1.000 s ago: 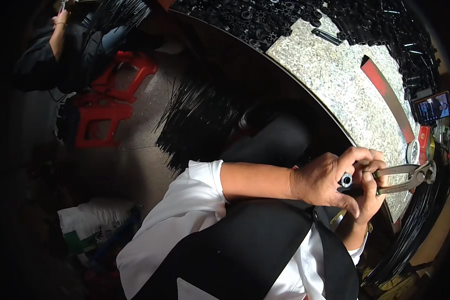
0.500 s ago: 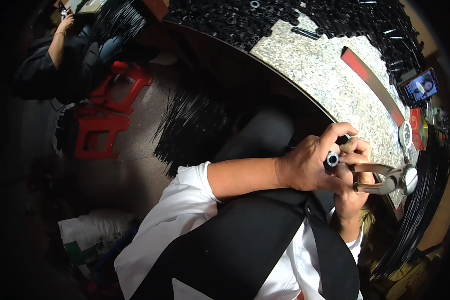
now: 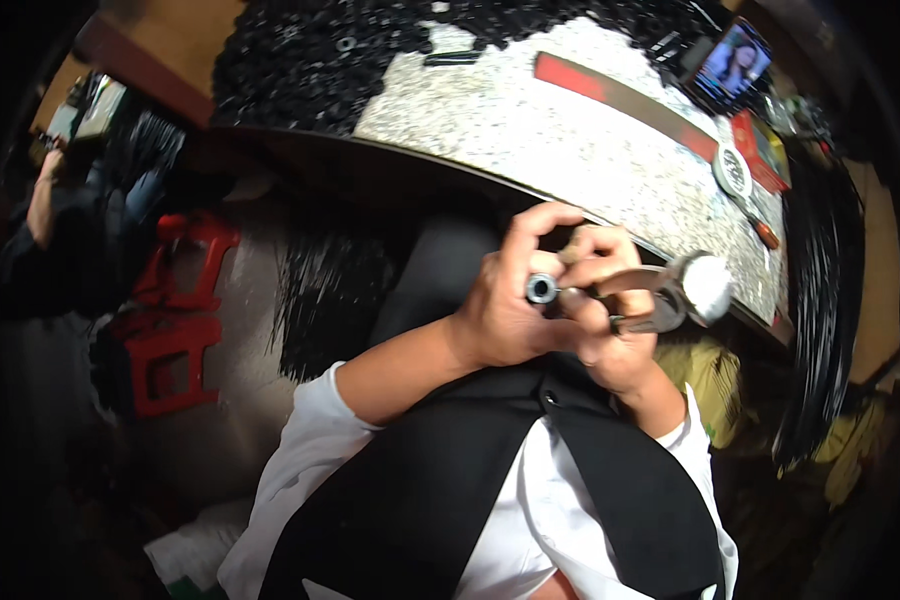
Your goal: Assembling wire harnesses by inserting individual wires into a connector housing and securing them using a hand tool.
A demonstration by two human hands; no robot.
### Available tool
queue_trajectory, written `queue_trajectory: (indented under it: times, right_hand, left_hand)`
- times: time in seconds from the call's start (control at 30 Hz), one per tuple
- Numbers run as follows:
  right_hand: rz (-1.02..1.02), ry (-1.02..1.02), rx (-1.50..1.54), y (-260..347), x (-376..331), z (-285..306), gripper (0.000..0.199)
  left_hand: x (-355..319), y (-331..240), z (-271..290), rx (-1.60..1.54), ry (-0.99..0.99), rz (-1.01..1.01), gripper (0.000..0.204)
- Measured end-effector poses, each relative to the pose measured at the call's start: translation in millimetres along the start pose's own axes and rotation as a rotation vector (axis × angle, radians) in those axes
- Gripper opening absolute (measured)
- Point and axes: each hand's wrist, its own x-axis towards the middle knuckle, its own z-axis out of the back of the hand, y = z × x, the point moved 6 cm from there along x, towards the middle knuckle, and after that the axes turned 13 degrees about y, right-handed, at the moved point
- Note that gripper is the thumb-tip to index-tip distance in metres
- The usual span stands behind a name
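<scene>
Left hand (image 3: 500,310): small black-and-silver cylindrical part (image 3: 541,289) pinched in fingertips, held above lap | right hand (image 3: 610,320): closed around metal pliers (image 3: 670,295), touching left | speckled stone surface (image 3: 570,150) just beyond.

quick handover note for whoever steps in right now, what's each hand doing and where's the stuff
Left hand: closed around a small black ring-shaped part with a metal centre, held up in front of the chest.
Right hand: gripping metal pliers, their head just right of the part.
Supplies: heap of small black ring parts on the far side of the speckled stone tabletop; bundle of black strands hanging at the right.
Done: one part picked up, pliers in hand.
Left: the heap looks large; how many are finished cannot be told.
</scene>
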Motion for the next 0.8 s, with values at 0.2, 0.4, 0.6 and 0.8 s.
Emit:
queue_trajectory:
  times: [0.2, 0.4, 0.6, 0.8]
  right_hand:
    - [0.026, 0.054, 0.025, 4.4, -1.8, 3.0, 0.020]
    - [0.046, 0.092, -0.026, 5.4, -1.6, -1.1, 0.028]
    - [-0.033, 0.080, 0.014, 0.9, -2.3, -1.4, 0.014]
    - [0.088, 0.082, -0.020, 6.8, 1.3, -1.9, 0.022]
  left_hand:
    - [2.9, 1.4, -4.4, -0.126, 0.056, -0.039, 0.116]
    - [2.3, -6.7, -0.7, -0.059, 0.073, 0.078, 0.116]
    - [2.2, -0.6, -0.3, -0.093, 0.006, -0.061, 0.101]
    - [2.9, -6.0, 2.2, -0.039, 0.048, -0.030, 0.109]
